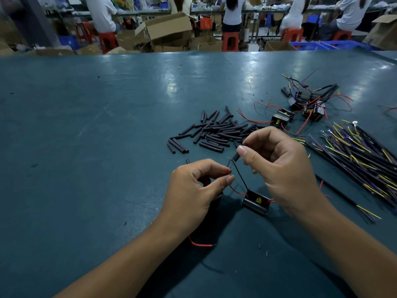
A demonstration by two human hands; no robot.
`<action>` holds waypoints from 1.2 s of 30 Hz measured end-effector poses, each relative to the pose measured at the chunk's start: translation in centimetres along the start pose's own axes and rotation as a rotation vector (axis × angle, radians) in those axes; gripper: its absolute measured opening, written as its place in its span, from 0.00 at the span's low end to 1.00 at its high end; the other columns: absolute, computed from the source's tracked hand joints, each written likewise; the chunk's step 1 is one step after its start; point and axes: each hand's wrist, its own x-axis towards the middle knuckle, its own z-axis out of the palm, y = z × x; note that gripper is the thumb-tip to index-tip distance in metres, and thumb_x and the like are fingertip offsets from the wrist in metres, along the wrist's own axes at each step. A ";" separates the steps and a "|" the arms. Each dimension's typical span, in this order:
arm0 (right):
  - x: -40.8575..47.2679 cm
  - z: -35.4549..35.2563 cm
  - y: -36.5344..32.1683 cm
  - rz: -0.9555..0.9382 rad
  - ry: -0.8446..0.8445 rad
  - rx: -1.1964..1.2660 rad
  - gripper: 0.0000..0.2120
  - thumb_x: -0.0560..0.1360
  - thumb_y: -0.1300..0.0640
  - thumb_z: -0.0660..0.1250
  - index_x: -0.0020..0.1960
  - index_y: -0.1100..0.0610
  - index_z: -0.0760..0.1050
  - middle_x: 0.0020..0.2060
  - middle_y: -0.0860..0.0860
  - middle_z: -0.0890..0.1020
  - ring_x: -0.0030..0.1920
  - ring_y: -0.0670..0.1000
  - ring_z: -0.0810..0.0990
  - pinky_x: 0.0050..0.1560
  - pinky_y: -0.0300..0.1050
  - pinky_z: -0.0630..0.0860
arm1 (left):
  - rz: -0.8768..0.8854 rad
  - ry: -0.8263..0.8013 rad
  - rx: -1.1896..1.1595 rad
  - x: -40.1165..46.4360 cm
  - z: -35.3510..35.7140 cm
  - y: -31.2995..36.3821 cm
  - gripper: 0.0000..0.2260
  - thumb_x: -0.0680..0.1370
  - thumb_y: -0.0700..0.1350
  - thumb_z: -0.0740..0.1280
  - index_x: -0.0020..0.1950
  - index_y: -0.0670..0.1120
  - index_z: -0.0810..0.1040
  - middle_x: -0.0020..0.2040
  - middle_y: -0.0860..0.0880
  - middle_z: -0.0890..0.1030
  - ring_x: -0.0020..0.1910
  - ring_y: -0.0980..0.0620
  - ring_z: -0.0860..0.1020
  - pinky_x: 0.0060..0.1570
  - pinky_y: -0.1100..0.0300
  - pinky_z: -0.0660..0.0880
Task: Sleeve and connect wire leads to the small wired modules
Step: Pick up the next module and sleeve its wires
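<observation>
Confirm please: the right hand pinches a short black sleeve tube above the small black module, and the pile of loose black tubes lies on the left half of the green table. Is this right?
Not fully. In the head view the right hand does pinch a short black sleeve tube above the small black module, but the pile of loose black tubes lies right of the middle of the green table, beyond the hands.

Beyond the green table (107, 125), cardboard boxes (169, 26) and red stools (230, 40) stand near seated workers (101, 11).
</observation>
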 end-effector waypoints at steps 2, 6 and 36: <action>-0.1 0.1 0.1 0.012 -0.013 -0.005 0.05 0.74 0.63 0.73 0.45 0.59 0.77 0.36 0.50 0.81 0.36 0.46 0.78 0.38 0.37 0.74 | -0.003 -0.002 -0.020 0.0 0.1 0.0 0.03 0.73 0.43 0.77 0.45 0.47 0.86 0.38 0.56 0.85 0.37 0.62 0.80 0.36 0.71 0.74; -0.2 0.0 0.1 0.020 -0.027 0.002 0.05 0.74 0.63 0.73 0.45 0.59 0.77 0.36 0.50 0.82 0.36 0.46 0.78 0.37 0.36 0.74 | 0.005 -0.009 -0.018 0.0 0.1 0.2 0.02 0.73 0.42 0.77 0.44 0.47 0.86 0.38 0.56 0.85 0.36 0.62 0.79 0.35 0.72 0.74; -1.2 1.0 0.9 0.001 -0.259 -0.312 0.17 0.71 0.63 0.76 0.53 0.51 0.74 0.38 0.45 0.83 0.33 0.43 0.77 0.35 0.33 0.70 | 0.023 0.072 0.065 0.3 -1.4 -0.5 0.08 0.74 0.45 0.68 0.51 0.54 0.80 0.47 0.56 0.84 0.47 0.51 0.81 0.47 0.58 0.78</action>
